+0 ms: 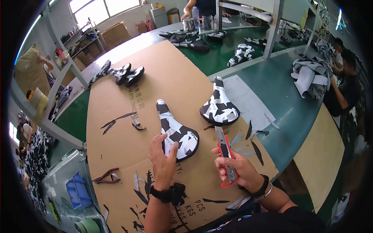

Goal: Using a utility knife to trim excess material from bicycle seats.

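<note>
Left hand point(163, 155) lies flat, fingers spread, on the wide rear of a black-and-white patterned bicycle saddle point(175, 132), just below frame centre, on a cardboard sheet point(116, 101). Right hand point(237, 167) is closed around a red utility knife point(225, 153), blade extended and pointing up-frame, just right of the saddle.

My judgement: pin the saddle firmly and keep the left fingertips off the blade's line.

A second saddle point(219, 106) sits close, upper right. Offcut strips point(248, 141) litter the right; pliers point(105, 175) lie lower left. The cardboard's edge runs near the right wrist; open room lies centre-left.
</note>
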A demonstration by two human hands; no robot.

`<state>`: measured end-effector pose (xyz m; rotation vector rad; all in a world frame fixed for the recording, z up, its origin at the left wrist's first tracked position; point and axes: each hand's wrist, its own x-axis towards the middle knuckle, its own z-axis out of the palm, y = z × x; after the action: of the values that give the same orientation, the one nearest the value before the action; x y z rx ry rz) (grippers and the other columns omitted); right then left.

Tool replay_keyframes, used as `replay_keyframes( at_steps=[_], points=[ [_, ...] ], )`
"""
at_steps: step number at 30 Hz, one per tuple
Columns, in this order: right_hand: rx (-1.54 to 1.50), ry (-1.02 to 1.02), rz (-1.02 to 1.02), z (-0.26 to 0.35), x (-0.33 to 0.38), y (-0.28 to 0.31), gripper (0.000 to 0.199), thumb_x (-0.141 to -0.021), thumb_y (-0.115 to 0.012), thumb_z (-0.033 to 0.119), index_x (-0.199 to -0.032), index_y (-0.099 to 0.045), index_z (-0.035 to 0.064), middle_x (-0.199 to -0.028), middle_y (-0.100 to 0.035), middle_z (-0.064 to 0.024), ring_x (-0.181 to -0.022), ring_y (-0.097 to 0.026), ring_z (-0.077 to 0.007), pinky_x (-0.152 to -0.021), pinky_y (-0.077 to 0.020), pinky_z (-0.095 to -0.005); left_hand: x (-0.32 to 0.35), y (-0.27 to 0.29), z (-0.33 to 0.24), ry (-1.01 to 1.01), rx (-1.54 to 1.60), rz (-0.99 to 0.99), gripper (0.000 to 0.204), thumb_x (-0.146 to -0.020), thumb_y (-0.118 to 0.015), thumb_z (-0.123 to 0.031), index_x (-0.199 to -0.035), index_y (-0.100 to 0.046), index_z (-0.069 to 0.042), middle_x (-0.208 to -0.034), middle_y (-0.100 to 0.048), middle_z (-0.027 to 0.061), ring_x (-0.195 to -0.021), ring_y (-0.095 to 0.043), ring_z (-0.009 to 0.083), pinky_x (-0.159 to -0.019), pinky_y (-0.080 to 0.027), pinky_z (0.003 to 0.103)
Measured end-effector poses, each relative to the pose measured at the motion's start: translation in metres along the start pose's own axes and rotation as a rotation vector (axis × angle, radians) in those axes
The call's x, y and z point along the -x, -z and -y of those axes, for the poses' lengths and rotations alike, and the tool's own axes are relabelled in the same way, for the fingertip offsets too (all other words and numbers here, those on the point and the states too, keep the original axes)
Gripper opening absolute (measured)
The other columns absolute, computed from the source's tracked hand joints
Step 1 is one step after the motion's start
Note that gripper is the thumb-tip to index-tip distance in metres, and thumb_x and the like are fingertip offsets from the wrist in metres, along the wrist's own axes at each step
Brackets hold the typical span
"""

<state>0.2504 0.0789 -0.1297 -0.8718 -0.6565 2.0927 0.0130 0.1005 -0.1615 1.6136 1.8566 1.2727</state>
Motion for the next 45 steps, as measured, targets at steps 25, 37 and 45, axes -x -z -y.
replay_keyframes(
  at_steps=[25,37,45],
  points=[
    [0.234,-0.131,0.279,-0.014,-0.015,-0.009,0.033,-0.088,-0.063,0.013,-0.115,-0.046,0.0049,-0.076,-0.052,-0.0005,-0.059,-0.054,-0.0095,-0.050,-0.0464,-0.0255,0.249,-0.181,-0.147,-0.119,1.375,2.071,0.023,-0.090,-0.055,-0.017,-0.090,-0.055,0.006,-0.087,-0.059,0.0201,-0.080,-0.055,0.0361,-0.071,-0.045,0.035],
    [0.342,-0.174,0.325,-0.022,-0.018,-0.024,0.033,-0.089,-0.063,0.014,-0.116,-0.046,0.0040,-0.076,-0.051,-0.0004,-0.059,-0.054,-0.0088,-0.049,-0.0464,-0.0245,0.289,-0.211,-0.153,-0.642,1.594,1.844,0.036,-0.088,-0.055,-0.030,-0.102,-0.059,0.002,-0.106,-0.059,0.0206,-0.103,-0.054,0.0346,-0.092,-0.040,0.042],
    [0.463,-0.190,0.382,-0.022,-0.017,-0.026,0.036,-0.091,-0.062,0.015,-0.120,-0.046,0.0033,-0.076,-0.052,-0.0001,-0.057,-0.054,-0.0086,-0.051,-0.0471,-0.0250,0.277,-0.201,-0.156,-0.389,1.145,1.918,0.043,-0.088,-0.051,-0.021,-0.123,-0.054,0.003,-0.127,-0.057,0.0183,-0.121,-0.050,0.0290,-0.104,-0.036,0.038]
  ],
)
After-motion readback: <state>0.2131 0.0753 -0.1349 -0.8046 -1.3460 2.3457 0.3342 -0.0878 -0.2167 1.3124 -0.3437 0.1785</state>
